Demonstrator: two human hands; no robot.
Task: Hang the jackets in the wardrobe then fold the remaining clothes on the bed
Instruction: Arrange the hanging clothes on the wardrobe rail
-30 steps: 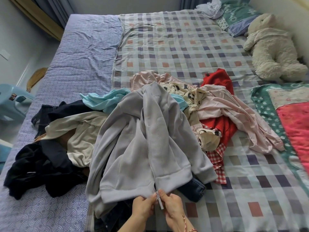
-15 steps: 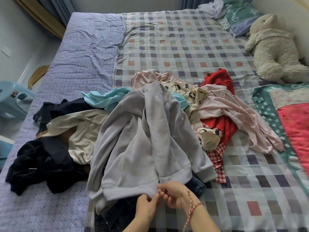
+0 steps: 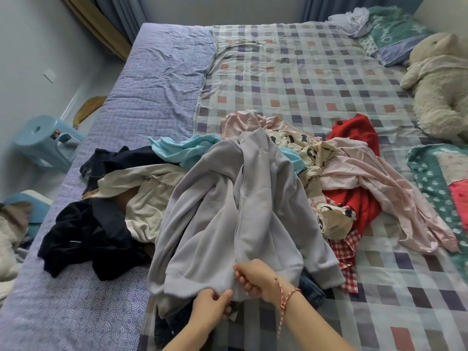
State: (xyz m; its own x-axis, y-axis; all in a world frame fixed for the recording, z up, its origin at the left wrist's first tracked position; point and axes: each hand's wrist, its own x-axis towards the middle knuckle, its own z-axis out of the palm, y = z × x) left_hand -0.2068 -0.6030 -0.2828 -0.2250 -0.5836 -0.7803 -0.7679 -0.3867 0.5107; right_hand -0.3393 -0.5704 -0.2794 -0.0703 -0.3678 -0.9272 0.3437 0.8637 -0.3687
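On bed (image 3: 278, 72) near edge, jacket (image 3: 240, 211) lies atop the clothes pile (image 3: 354, 173). Left hand (image 3: 212, 306) grip pinches hem, right hand (image 3: 253, 277) grip pinches zip base. Likely zipping before hanging; next: run slider up, hem held taut.

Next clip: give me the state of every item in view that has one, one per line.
grey jacket: laid front-up on the pile, front edges together; zipped or not, unclear.
left hand: pinches the grey jacket's hem.
right hand: grips the grey jacket at the zipper's bottom.
red garment: crumpled, unfolded.
pink garment: spread loose, unfolded.
dark clothes: heaped, unfolded.
plush toy: lying on the bed.
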